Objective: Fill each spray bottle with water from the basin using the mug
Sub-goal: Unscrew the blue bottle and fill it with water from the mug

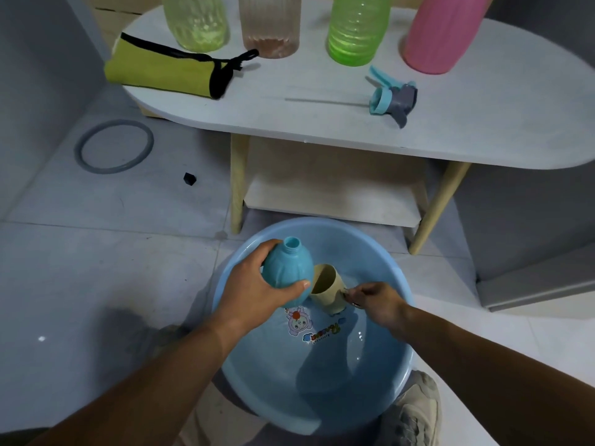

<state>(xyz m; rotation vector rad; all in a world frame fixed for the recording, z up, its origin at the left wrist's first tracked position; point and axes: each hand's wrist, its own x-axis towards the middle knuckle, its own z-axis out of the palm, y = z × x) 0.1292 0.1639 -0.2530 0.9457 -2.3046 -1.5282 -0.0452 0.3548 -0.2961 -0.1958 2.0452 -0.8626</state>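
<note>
My left hand (257,284) grips a blue spray bottle (288,268) without its cap, neck up and tilted away, over the blue basin (399,375) of water on the floor. My right hand (376,300) holds the handle of a beige mug (326,286), which lies tilted in the basin right beside the bottle, mouth toward it. On the white table (483,117) stand several more bottles: yellow-green (196,20), clear pinkish (270,27), bright green (357,30) and pink (441,37). A blue-grey spray head (391,98) with its thin tube lies on the table.
A yellow-green cloth with a black strap (167,69) lies at the table's left end. A grey ring (114,146) and a small black piece (190,178) sit on the tiled floor. My shoe (415,413) is by the basin's near right rim. A low shelf (331,197) sits under the table.
</note>
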